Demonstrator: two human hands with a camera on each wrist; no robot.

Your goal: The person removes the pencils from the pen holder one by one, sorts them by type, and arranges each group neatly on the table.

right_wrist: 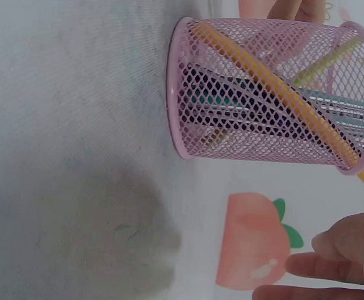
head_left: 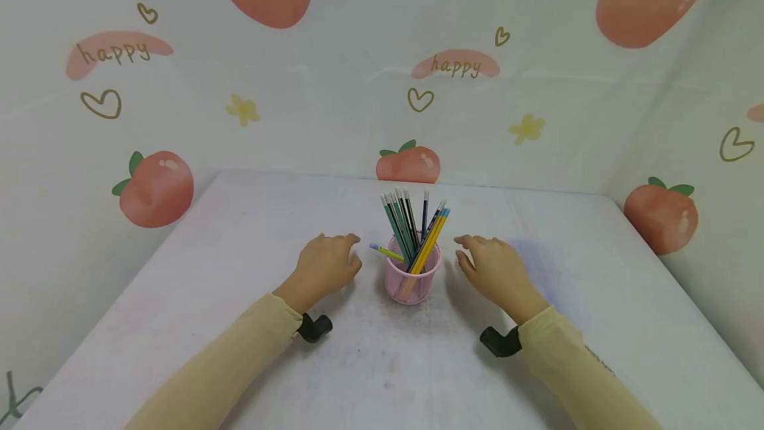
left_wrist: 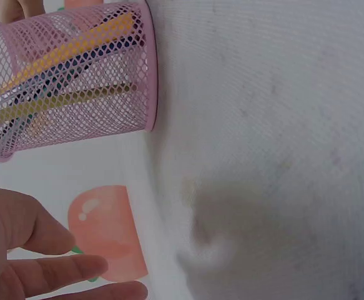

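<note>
Pink mesh cup [head_left: 394, 286]: stood upright on the white tabletop [head_left: 382, 383], between the two hands and apart from both.
Green pencils [head_left: 391, 217]: leaned together in the cup, tilted toward its left, pale ends up.
Yellow pencils [head_left: 431, 241]: slanted out toward the cup's right, blue ends up.
Dark pencils [head_left: 425, 210]: stood among the others in the cup; mesh and overlap made their number hard to tell.
Lime pencil [head_left: 388, 253]: lay low over the cup's left rim, its end near the left hand.
Left hand [head_left: 325, 263]: was poised left of the cup, near it; fingers loosely extended, thumb parted from them, holding nothing.
Right hand [head_left: 495, 267]: was poised right of the cup, near it; fingers likewise loosely extended, thumb apart, holding nothing.
Beige sleeves [head_left: 227, 357]: reached in from the near side of the cup.
Peach-print backdrop [head_left: 352, 105]: rose behind the cup.
</note>
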